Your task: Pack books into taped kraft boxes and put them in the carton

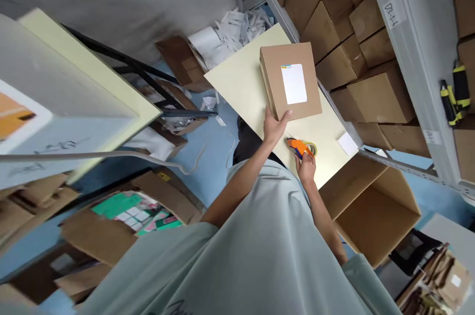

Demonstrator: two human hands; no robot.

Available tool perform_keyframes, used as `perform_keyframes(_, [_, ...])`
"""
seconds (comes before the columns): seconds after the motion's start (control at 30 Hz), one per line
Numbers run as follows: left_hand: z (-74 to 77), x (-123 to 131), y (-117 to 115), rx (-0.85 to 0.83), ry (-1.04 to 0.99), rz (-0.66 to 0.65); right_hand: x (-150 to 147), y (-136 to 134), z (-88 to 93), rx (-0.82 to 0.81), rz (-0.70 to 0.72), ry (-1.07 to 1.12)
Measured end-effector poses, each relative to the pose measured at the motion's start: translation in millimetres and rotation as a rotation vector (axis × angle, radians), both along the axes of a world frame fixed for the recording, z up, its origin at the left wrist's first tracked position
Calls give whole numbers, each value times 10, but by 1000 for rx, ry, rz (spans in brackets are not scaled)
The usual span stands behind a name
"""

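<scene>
On the pale yellow counter [241,82] lies a flat, closed cardboard box [274,65], matt brown, with a white rectangular label [294,83] on its top face. The left hand [275,127] has its fingers grasping the box's near edge, thumb on top. Just beside it, the right hand [306,165] has its fingers clenched around an orange tape dispenser [299,147] resting on the counter. An open, empty carton [371,211] stands at the counter's end, and stacked brown cartons [334,18] fill the grey metal shelf behind
</scene>
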State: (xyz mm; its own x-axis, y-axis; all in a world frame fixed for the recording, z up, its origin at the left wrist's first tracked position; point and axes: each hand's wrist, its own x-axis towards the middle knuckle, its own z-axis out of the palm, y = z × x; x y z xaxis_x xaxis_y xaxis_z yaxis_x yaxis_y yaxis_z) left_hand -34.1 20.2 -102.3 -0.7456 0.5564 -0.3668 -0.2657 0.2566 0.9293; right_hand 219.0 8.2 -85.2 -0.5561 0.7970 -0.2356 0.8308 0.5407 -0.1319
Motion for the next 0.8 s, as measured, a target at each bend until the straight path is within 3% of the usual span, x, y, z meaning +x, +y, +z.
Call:
perform_keyframes(0.13, [70, 30, 96, 26, 44, -69, 0, -20, 40, -23, 16, -41])
perform_keyframes(0.33, [-17, -180, 19, 102, 87, -226, -50, -171, 105, -85, 153, -44])
perform_keyframes(0.43, [-27, -228, -9, 79, 102, -300, -31, -218, 163, -116, 157, -47])
perform_keyframes(0.53, [9, -221, -24, 39, 132, -345, 221, -192, 299, -163, 116, -79])
perform_keyframes(0.63, [65, -209, -30, -10, 156, -374, 709, -92, 502, -169, 43, -157])
perform_keyframes(0.73, [119, -214, -33, -45, 184, -408, 1130, 174, 661, -104, 19, -219])
perform_keyframes(0.8, [153, -230, -40, -59, 201, -438, 1213, 474, 682, -67, 60, -234])
